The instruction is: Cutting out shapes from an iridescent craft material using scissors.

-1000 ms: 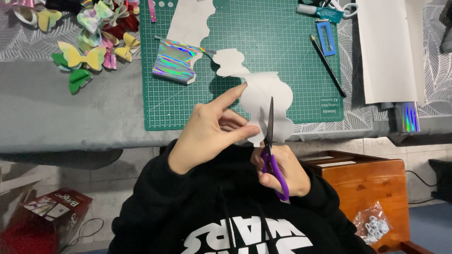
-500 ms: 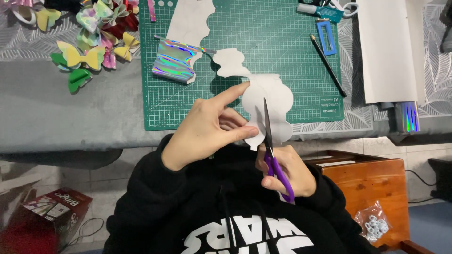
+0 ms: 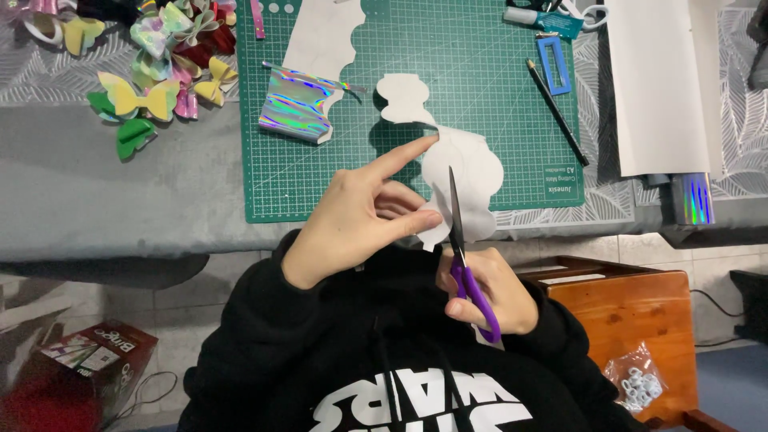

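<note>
Meanwhile, white paper [image 3: 468, 172] is pinched by the left hand [image 3: 360, 216], at nine o'clock of purple scissors [image 3: 464, 256] gripped by the right hand [image 3: 488, 296], where a slip risks nicked fingers.

Cutting mat [image 3: 336, 192] on table [image 3: 120, 208]. Foil piece [image 3: 298, 106] on mat. Bows [image 3: 160, 72] left of mat. Pencil [image 3: 558, 112] on mat's right part. Paper sheet [image 3: 656, 88] right of mat.
</note>
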